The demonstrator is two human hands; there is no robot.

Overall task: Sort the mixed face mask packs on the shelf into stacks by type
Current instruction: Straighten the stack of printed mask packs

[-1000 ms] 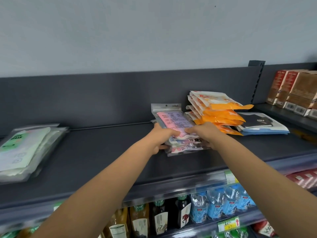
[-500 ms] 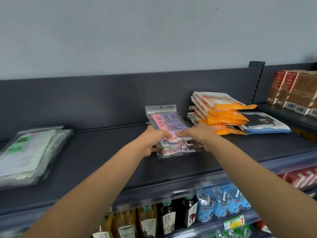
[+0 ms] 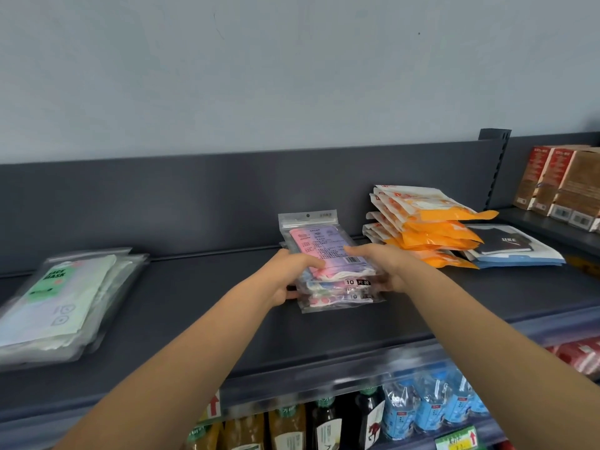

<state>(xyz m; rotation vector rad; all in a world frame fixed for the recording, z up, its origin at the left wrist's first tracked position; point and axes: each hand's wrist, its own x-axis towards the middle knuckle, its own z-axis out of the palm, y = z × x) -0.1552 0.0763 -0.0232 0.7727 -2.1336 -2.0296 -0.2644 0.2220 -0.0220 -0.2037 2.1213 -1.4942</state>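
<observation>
A stack of clear packs with pink and lilac masks lies on the dark grey shelf near its middle. My left hand grips the stack's left side, thumb on top. My right hand grips its right side the same way. Right of it stands a pile of orange and white packs, and beyond that a low pile of blue and white packs with a black mask picture. At the far left lies a stack of clear packs with a green label.
Brown and red boxes stand on the adjoining shelf at the right, past a slotted upright post. Below the shelf's front edge are bottles of drinks and price tags. The shelf's back panel rises behind the piles.
Both hands and the pink pack stack have shifted slightly left along the shelf, away from the orange pile. The grip on the stack is unchanged.
</observation>
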